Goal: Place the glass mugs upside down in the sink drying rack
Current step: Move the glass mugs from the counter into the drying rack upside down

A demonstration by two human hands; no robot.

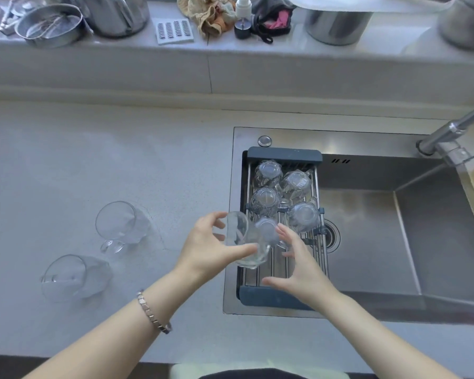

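My left hand [208,250] grips a clear glass mug [242,242], tilted on its side over the left edge of the drying rack [283,155]. My right hand [298,266] hovers with spread fingers just right of that mug, fingertips close to its base; whether they touch it is unclear. Several glass mugs [268,170] stand upside down in the rack's far half, which spans the sink [367,242]. Two more mugs wait upright on the counter to the left, one [118,225] nearer the rack and one [71,277] closer to me.
A tap [454,129] reaches over the sink from the right. The sink drain [331,236] lies beside the rack. Pots, a metal bowl [49,26], cloths and a soap pump [242,17] crowd the back ledge. Grey counter [93,160] stretches left of the sink.
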